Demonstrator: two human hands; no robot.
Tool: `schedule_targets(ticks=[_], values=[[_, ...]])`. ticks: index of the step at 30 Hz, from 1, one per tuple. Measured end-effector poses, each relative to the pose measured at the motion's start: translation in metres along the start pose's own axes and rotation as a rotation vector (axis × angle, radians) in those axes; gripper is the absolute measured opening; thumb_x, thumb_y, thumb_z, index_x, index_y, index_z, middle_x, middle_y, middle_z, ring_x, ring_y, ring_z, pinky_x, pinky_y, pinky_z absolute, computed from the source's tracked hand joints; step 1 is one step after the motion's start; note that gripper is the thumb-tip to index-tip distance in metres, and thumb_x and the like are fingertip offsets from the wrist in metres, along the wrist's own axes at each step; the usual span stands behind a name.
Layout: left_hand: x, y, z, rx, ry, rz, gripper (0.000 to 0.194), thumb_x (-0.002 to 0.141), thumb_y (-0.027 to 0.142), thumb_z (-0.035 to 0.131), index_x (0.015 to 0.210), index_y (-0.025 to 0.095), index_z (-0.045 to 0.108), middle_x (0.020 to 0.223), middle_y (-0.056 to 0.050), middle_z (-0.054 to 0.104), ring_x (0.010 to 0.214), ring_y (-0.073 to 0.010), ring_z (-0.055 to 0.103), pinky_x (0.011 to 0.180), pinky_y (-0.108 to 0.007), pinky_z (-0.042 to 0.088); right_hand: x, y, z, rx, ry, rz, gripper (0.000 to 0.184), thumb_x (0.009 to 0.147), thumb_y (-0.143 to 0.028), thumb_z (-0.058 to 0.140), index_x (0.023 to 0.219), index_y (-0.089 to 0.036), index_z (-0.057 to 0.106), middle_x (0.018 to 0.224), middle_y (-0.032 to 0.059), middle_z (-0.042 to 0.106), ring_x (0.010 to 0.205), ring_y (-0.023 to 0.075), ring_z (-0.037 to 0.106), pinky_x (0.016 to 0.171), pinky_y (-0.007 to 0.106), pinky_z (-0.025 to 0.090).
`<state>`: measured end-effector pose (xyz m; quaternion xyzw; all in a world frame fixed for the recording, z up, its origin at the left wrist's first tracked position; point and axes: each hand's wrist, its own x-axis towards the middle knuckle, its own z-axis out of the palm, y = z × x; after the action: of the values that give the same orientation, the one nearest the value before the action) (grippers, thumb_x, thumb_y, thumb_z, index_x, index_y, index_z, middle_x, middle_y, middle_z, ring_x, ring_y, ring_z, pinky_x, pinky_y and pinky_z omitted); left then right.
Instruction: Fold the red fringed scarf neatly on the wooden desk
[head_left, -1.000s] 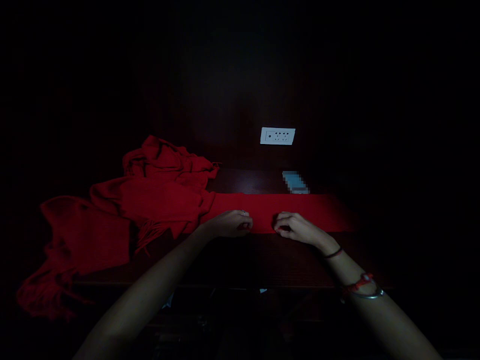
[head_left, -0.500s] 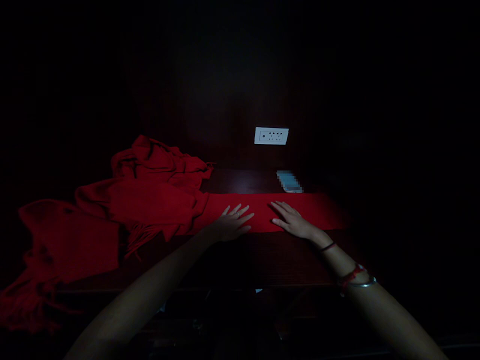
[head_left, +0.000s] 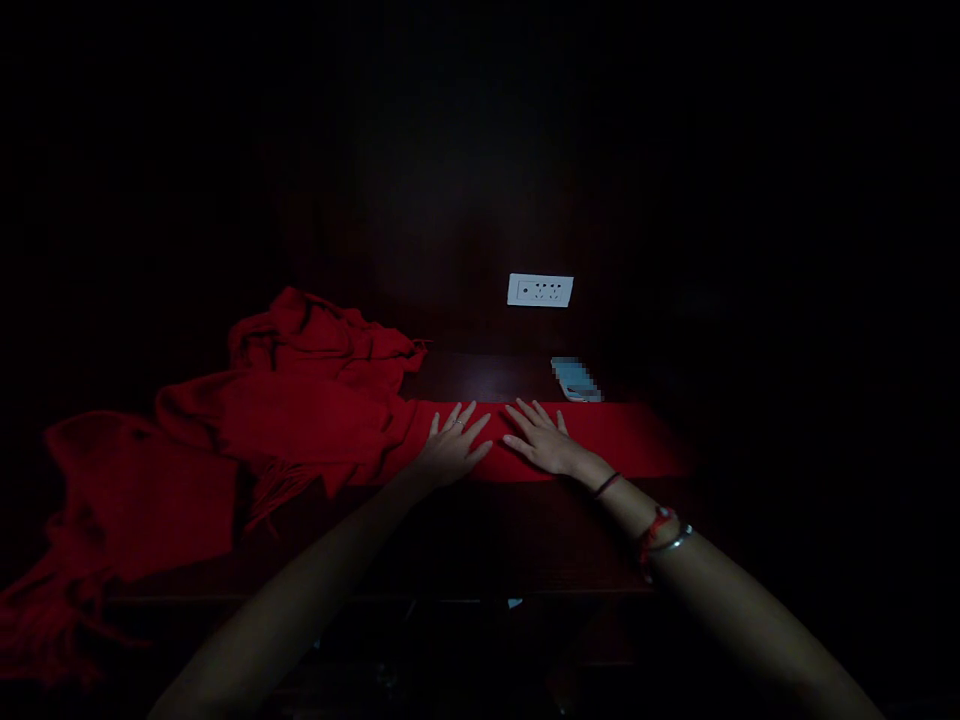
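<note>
A red scarf [head_left: 615,440] lies across the dark table, its right part flat in a long folded strip. On that strip my left hand [head_left: 452,447] rests palm down, fingers spread, a ring on one finger. Close to its right, my right hand [head_left: 544,440] also lies on the cloth with fingers spread. A small gap separates the two hands. At the left the red fabric is bunched in a loose heap [head_left: 315,340], with fringe [head_left: 277,490] showing along its front. Whether heap and strip are one piece I cannot tell.
A phone-like light-blue object [head_left: 576,378], partly blurred out, lies just behind the strip. On the dark back panel sits a white power socket [head_left: 540,290]. Red fringe [head_left: 45,620] hangs over the table's front edge [head_left: 405,598] at the left. The surroundings are very dark.
My right hand has slid left along the red strip, closer to my left hand. My left hand has shifted slightly left. The whole view sits a little lower in the picture.
</note>
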<state>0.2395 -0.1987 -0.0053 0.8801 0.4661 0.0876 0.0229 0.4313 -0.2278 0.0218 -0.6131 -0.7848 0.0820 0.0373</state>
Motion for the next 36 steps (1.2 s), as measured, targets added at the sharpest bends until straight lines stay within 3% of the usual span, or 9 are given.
schedule_targets(ticks=[4, 11, 13, 16, 20, 28, 30, 32, 36], values=[[0.002, -0.008, 0.003, 0.016, -0.112, -0.058, 0.067, 0.076, 0.065, 0.024, 0.132, 0.028, 0.022, 0.14, -0.005, 0.017, 0.127, -0.0298, 0.014, 0.098, -0.051, 0.014, 0.005, 0.005, 0.017, -0.025, -0.056, -0.026, 0.068, 0.078, -0.064, 0.01, 0.135, -0.028, 0.013, 0.142, 0.0021, 0.009, 0.128, 0.0264, 0.004, 0.098, 0.055, 0.004], [0.005, -0.012, 0.006, -0.008, -0.107, -0.071, 0.071, 0.073, 0.069, 0.024, 0.133, 0.029, 0.021, 0.141, -0.005, 0.016, 0.127, -0.0303, 0.012, 0.099, -0.051, 0.012, -0.027, 0.091, 0.006, -0.098, -0.015, 0.287, 0.064, 0.081, -0.059, 0.013, 0.135, -0.024, 0.015, 0.142, 0.005, 0.007, 0.128, 0.0269, 0.006, 0.1, 0.051, 0.01], [0.005, -0.013, 0.007, -0.014, -0.106, -0.07, 0.071, 0.074, 0.068, 0.024, 0.132, 0.028, 0.022, 0.14, -0.005, 0.016, 0.127, -0.0301, 0.012, 0.099, -0.05, 0.012, -0.032, 0.087, -0.002, -0.098, 0.043, 0.296, 0.066, 0.081, -0.059, 0.014, 0.135, -0.022, 0.016, 0.142, 0.0068, 0.005, 0.128, 0.027, 0.003, 0.1, 0.051, 0.01], [0.005, -0.014, 0.009, -0.006, -0.093, -0.057, 0.07, 0.074, 0.067, 0.023, 0.132, 0.027, 0.023, 0.14, -0.004, 0.017, 0.127, -0.0294, 0.012, 0.099, -0.051, 0.011, -0.032, 0.053, -0.001, -0.064, 0.104, 0.123, 0.065, 0.08, -0.061, 0.014, 0.135, -0.026, 0.014, 0.143, 0.0036, 0.003, 0.128, 0.0252, -0.002, 0.1, 0.053, 0.009], [0.001, -0.017, 0.008, 0.014, -0.071, -0.073, 0.069, 0.075, 0.067, 0.023, 0.132, 0.028, 0.023, 0.14, -0.003, 0.018, 0.127, -0.0277, 0.013, 0.099, -0.05, 0.012, -0.029, 0.018, 0.011, -0.025, -0.025, -0.068, 0.063, 0.081, -0.061, 0.012, 0.135, -0.029, 0.015, 0.142, 0.0021, 0.008, 0.129, 0.0233, 0.003, 0.1, 0.051, 0.008], [0.004, -0.019, 0.006, 0.013, -0.103, -0.087, 0.07, 0.075, 0.066, 0.023, 0.132, 0.028, 0.023, 0.14, -0.003, 0.017, 0.127, -0.0275, 0.014, 0.099, -0.049, 0.013, -0.047, 0.104, 0.007, -0.065, -0.054, 0.302, 0.06, 0.082, -0.056, 0.015, 0.135, -0.026, 0.015, 0.142, 0.0022, 0.007, 0.128, 0.0243, 0.005, 0.1, 0.05, 0.008], [0.004, -0.018, 0.006, 0.007, -0.109, -0.085, 0.069, 0.075, 0.066, 0.023, 0.133, 0.027, 0.023, 0.14, -0.004, 0.016, 0.127, -0.028, 0.013, 0.099, -0.05, 0.013, -0.051, 0.109, 0.002, -0.054, -0.022, 0.388, 0.063, 0.082, -0.056, 0.016, 0.135, -0.023, 0.015, 0.142, 0.0054, 0.008, 0.128, 0.0261, 0.006, 0.1, 0.051, 0.009], [0.003, -0.017, 0.005, 0.012, -0.085, -0.071, 0.068, 0.076, 0.064, 0.024, 0.132, 0.026, 0.023, 0.14, -0.005, 0.016, 0.127, -0.0278, 0.013, 0.099, -0.05, 0.012, -0.049, 0.094, 0.001, -0.032, 0.027, 0.377, 0.066, 0.081, -0.059, 0.016, 0.136, -0.023, 0.015, 0.142, 0.0069, 0.01, 0.128, 0.0268, 0.005, 0.099, 0.053, 0.008], [0.0, -0.013, 0.004, 0.029, -0.019, 0.017, 0.067, 0.077, 0.063, 0.026, 0.133, 0.027, 0.022, 0.141, -0.005, 0.011, 0.128, -0.025, 0.01, 0.1, -0.048, 0.01, -0.033, 0.038, 0.007, 0.014, 0.04, 0.12, 0.067, 0.078, -0.064, 0.013, 0.135, -0.028, 0.012, 0.142, 0.0032, 0.008, 0.129, 0.0248, 0.003, 0.099, 0.053, 0.007]])
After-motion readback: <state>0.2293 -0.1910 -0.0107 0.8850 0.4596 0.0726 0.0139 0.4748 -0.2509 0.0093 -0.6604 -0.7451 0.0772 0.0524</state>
